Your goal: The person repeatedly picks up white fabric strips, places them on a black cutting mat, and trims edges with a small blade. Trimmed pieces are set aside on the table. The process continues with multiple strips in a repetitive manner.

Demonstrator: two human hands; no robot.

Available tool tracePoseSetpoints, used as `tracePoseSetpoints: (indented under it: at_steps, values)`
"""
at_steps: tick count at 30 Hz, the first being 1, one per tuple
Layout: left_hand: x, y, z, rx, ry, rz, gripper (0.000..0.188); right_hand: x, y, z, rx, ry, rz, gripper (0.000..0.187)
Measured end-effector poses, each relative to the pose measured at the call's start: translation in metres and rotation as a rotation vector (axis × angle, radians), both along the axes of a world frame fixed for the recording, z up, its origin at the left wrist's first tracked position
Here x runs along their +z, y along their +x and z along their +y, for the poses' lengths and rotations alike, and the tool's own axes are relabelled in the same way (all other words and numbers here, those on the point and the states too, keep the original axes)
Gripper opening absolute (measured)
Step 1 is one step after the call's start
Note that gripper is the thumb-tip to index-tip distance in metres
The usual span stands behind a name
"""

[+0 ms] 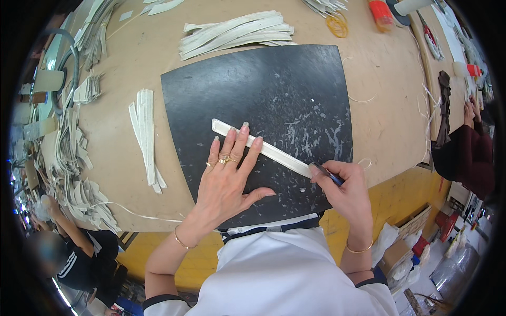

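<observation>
My right hand (345, 189) is closed around a small dark tool (334, 177), thumb and fingers pinching it; its working end is hidden by my grip, so I can't tell its shape. That grip sits right at the near right end of a narrow white strip (287, 159), which runs from there up and leftward, slanting under my left fingers. My left hand (226, 171) lies palm down, fingers spread apart and clasping nothing, their tips laid across the strip's upper stretch, the thumb pointing toward my right hand. The strip's far end, cut at an angle, pokes out just past my left fingertips.

Under both hands spreads a black mat (247, 84), scuffed pale on the stretch above my right hand. Left of my left hand, off the mat, a few loose strips (146, 131) lie overlapping on the tan table (387, 68). Further out that way, there's a heap of pale strips (97, 203) along the table's side.

Straight beyond my fingers, past the mat's far edge, rests a thick stack of white strips (237, 32). Well beyond my right hand, up and to the right, are a yellow looped bundle (337, 25) and a red container (380, 16).
</observation>
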State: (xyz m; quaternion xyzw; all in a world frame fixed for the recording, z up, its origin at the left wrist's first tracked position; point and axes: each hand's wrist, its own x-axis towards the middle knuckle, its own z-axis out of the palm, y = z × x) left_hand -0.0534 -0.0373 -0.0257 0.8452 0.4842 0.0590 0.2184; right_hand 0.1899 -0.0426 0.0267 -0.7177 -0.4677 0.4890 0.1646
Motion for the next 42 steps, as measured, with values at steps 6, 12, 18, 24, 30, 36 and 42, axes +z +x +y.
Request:
tracePoseSetpoints:
  at_steps: [6,12,18,24,30,36,42]
  values:
    - [0.002,0.002,-0.001,-0.049,-0.019,0.034,0.102,0.003,-0.004,0.004,0.087,0.207,-0.169,0.021]
    - [0.004,0.003,-0.002,-0.09,-0.029,0.066,0.109,0.009,0.0,0.006,0.079,0.141,-0.129,0.021]
    - [0.002,0.004,-0.004,-0.046,-0.029,0.095,0.143,-0.003,0.006,-0.009,0.063,0.116,-0.223,0.021]
    - [0.002,0.006,-0.005,-0.007,-0.055,0.047,0.138,-0.003,0.013,-0.023,0.046,0.023,-0.257,0.016]
    - [0.005,0.007,-0.005,-0.004,-0.066,0.054,0.125,-0.01,0.008,-0.026,0.022,0.193,-0.264,0.016]
    - [0.007,0.01,-0.004,-0.025,-0.071,0.061,0.108,-0.012,0.008,-0.028,0.024,0.224,-0.298,0.014]
    - [0.016,0.015,-0.001,-0.037,-0.094,0.108,0.104,-0.013,0.006,-0.033,0.099,0.232,-0.391,0.011]
